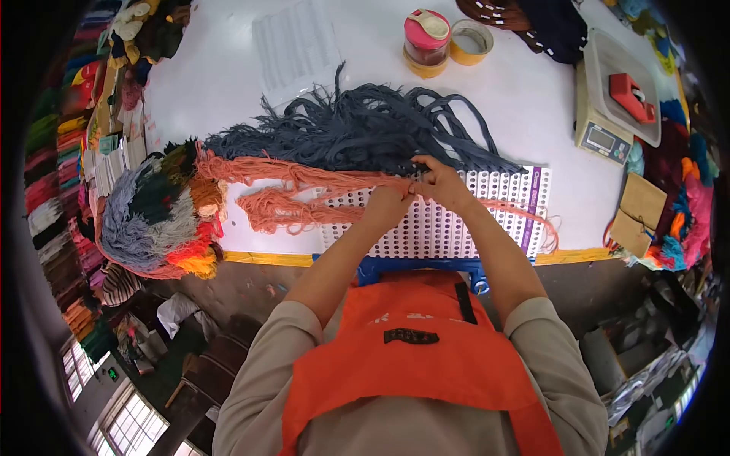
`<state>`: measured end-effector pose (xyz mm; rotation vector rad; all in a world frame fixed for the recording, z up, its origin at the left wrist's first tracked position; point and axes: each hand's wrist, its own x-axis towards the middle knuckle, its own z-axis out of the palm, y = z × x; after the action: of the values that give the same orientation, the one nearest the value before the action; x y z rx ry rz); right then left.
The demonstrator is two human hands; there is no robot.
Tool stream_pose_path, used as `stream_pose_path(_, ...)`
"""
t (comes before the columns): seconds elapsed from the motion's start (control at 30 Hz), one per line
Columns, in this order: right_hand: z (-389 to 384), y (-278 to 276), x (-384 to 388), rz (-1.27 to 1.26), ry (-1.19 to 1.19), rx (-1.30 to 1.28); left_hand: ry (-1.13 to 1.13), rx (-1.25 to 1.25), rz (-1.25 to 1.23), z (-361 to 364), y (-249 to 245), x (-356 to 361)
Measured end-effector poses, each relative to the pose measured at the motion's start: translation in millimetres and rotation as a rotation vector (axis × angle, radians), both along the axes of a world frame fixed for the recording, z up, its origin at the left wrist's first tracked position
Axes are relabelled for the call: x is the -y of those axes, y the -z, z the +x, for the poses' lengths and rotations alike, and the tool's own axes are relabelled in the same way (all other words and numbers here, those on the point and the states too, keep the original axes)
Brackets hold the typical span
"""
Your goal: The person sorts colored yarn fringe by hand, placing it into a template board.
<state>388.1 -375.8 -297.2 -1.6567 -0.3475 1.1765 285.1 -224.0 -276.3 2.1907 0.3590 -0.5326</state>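
Note:
My left hand (391,205) is closed on salmon yarn (281,171) that runs left across the white perforated board (433,232). Beside it, nearly touching, my right hand (442,185) pinches the same yarn with thumb and index finger. A second salmon bundle (275,210) lies below the first, to the left of my left hand. Thin salmon strands trail right over the board to its purple strip. Just beyond both hands spreads a big heap of dark blue-grey yarn (342,129), partly over the board's far edge.
Mixed coloured yarn (163,213) is piled at the left table edge. A paper sheet (296,45), a red-lidded jar (427,38), a tape roll (471,41) and dark yarn (551,26) lie farther back. At right stand a scale (603,139) and a brown envelope (639,213).

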Motion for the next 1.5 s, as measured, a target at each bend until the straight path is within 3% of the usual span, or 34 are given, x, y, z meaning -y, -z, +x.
stream_pose_path(0.1, -3, 1, -5, -0.045, 0.030, 0.049, -0.050, 0.158, 0.179, -11, -16, -20)
stream_pose_path(0.13, -3, 1, -7, -0.071, 0.066, 0.057, -0.189, 0.068, 0.070, -25, -4, -42)
stream_pose_path(0.2, -3, -2, -11, -0.096, 0.072, 0.081, -0.357, 0.155, -0.277, -46, -34, -91)
stream_pose_path(0.23, -3, -3, -13, -0.127, 0.076, 0.103, -0.631, -0.121, -0.431, -55, -53, -123)
stream_pose_path(0.27, -4, -2, -14, -0.143, 0.082, 0.091, -1.032, -0.120, -0.891, -61, -81, -148)
stream_pose_path(0.33, -5, -1, -15, -0.143, 0.091, 0.083, -1.235, 0.020, -1.113, -78, -110, -204)
stream_pose_path(0.4, -6, -1, -16, -0.146, 0.097, 0.080, -1.353, 0.257, -1.096, -89, -134, -243)
stream_pose_path(0.47, -8, -2, -17, -0.171, 0.081, 0.166, -1.307, 0.525, -0.444, -78, -155, -228)
stream_pose_path(0.5, -11, 1, -18, -0.174, 0.094, 0.198, -1.142, 0.353, -0.175, -103, -137, -254)
stream_pose_path(0.57, -14, -4, -21, -0.209, 0.086, 0.217, -0.916, 0.378, -0.135, -98, -150, -210)
stream_pose_path(0.6, -18, -6, -22, -0.255, 0.062, 0.275, -0.900, 0.240, -0.073, -97, -153, -193)
stream_pose_path(0.67, -37, -12, -29, -0.320, 0.118, 0.486, -0.822, 0.189, -0.388, -90, -163, -146)
stream_pose_path(0.7, -49, -21, -33, -0.275, 0.178, 0.501, -0.786, 0.257, -0.737, -91, -160, -133)
stream_pose_path(0.77, -70, -67, -45, -0.090, 0.334, 0.511, -0.850, 0.302, -1.097, -81, -173, -98)
stream_pose_path(0.8, -79, -107, -52, -0.025, 0.396, 0.445, -0.846, 0.357, -1.341, -78, -187, -84)
stream_pose_path(0.87, -97, -158, -53, 0.169, 0.417, 0.170, -0.805, 0.372, -1.490, -84, -194, -71)
stream_pose_path(0.93, -115, -209, -53, 0.345, 0.392, -0.026, -0.733, 0.357, -1.506, -94, -209, -62)
stream_pose_path(1.0, -130, -246, -55, 0.370, 0.363, -0.103, -0.448, 0.270, -1.541, -107, -212, -59)
stream_pose_path(1.07, -141, -263, -56, 0.310, 0.246, 0.056, -0.439, 0.317, -1.467, -115, -238, -43)
stream_pose_path(1.23, -171, -283, -53, 0.467, 0.317, 0.032, -0.427, 0.325, -1.128, -143, -256, -50)
stream_pose_path(1.3, -181, -287, -51, 0.461, 0.392, -0.129, -0.477, 0.355, -1.097, -150, -260, -48)
stream_pose_path(1.5, -203, -300, -48, 0.491, 0.457, -0.180, -0.545, 0.470, -1.125, -168, -276, -40)
